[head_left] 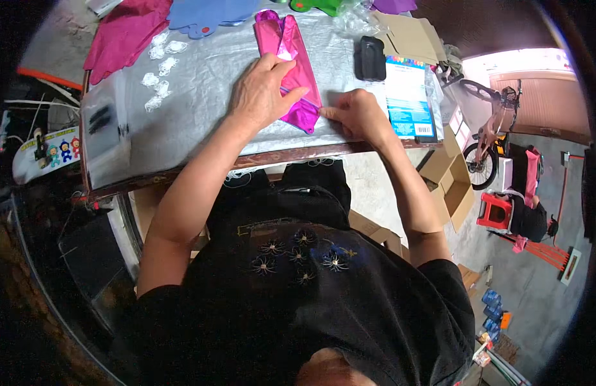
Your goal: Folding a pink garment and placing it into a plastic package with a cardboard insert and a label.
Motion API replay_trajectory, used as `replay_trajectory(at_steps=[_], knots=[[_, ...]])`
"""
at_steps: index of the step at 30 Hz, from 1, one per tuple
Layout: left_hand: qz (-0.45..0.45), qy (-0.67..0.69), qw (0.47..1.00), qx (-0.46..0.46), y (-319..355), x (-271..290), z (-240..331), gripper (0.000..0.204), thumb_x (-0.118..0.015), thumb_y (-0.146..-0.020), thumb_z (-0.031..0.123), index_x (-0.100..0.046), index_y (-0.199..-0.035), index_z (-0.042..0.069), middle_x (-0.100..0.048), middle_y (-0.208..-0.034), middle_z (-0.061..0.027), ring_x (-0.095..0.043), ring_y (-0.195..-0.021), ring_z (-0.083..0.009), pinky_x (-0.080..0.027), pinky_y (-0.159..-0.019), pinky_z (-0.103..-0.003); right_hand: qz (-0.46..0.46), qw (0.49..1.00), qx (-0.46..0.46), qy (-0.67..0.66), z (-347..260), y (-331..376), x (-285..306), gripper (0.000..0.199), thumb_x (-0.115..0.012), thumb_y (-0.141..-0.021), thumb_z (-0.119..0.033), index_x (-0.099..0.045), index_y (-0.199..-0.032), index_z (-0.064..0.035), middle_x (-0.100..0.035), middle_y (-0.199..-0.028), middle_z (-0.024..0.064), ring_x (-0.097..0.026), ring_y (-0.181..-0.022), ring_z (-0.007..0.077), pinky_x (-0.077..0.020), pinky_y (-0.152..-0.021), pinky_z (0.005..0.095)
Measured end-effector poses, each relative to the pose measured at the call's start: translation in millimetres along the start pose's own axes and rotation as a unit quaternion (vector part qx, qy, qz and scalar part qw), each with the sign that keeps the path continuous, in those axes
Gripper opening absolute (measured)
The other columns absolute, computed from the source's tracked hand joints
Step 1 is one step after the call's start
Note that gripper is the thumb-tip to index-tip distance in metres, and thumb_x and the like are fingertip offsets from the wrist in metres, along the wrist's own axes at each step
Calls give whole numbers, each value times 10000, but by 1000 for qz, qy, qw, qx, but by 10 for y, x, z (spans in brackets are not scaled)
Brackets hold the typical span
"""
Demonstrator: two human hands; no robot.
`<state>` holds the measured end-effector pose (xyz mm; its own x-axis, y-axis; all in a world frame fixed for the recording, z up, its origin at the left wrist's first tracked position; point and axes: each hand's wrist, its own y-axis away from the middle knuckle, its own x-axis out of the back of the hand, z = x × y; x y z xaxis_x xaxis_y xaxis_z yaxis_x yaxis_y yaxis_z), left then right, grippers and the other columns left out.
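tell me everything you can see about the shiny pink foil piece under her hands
The pink foil piece is a glossy magenta sheet, folded into a long narrow strip with creases. It lies flat on the silvery table cover, running away from the person. The left hand presses its middle; the right hand pinches its near corner.

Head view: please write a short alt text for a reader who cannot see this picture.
Seen from above, a person's left hand presses flat on a folded pink foil piece on a table covered with silver sheet, while the right hand pinches its near corner. A black case and a blue printed card lie to the right.
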<state>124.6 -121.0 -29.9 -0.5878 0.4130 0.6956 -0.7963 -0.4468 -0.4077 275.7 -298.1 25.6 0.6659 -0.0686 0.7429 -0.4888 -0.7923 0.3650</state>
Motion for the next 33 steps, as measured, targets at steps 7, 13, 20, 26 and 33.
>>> replay_trajectory(at_steps=[7,13,20,26,33], knots=[[-19,14,1000,8,-10,11,33,521,-834,-781,322,-698,-1185,23,-606,-1086,-109,-628,-1023,-306,-539,-890,-418,119,978,71,155,-467,-983,234,675,-810,-701,-679,-720,-709,-10,-702,-706,205,-727,-707,342,-557,-645,445],[-5,29,1000,9,-14,43,98,520,-840,-774,294,-689,-1182,9,-604,-1083,-121,-628,-1008,-314,-536,-886,-422,162,960,68,220,-689,-1786,7,773,-783,-623,-781,-740,-746,-19,-733,-854,219,-730,-842,392,-575,-704,461],[3,45,999,7,-15,47,83,516,-854,-760,262,-690,-1179,9,-594,-1092,-117,-624,-1014,-309,-540,-880,-418,179,969,113,129,-587,-1943,156,617,-807,-741,-603,-759,-900,-8,-743,-919,197,-728,-829,385,-575,-724,466],[-3,33,999,7,-13,35,54,504,-842,-779,283,-698,-1178,11,-612,-1086,-116,-633,-994,-308,-542,-873,-416,144,935,325,1,-42,-1098,128,183,-707,-941,-155,-764,-1064,-33,-730,-1090,194,-717,-906,327,-569,-774,379],[-51,99,993,36,-57,80,-54,439,-796,-836,237,-701,-1200,10,-647,-1043,-113,-663,-932,-281,-554,-843,-380,192,871,423,158,159,-714,-76,296,-711,-924,-200,-745,-1201,-103,-683,-1301,87,-584,-1260,300,-402,-1084,445]])
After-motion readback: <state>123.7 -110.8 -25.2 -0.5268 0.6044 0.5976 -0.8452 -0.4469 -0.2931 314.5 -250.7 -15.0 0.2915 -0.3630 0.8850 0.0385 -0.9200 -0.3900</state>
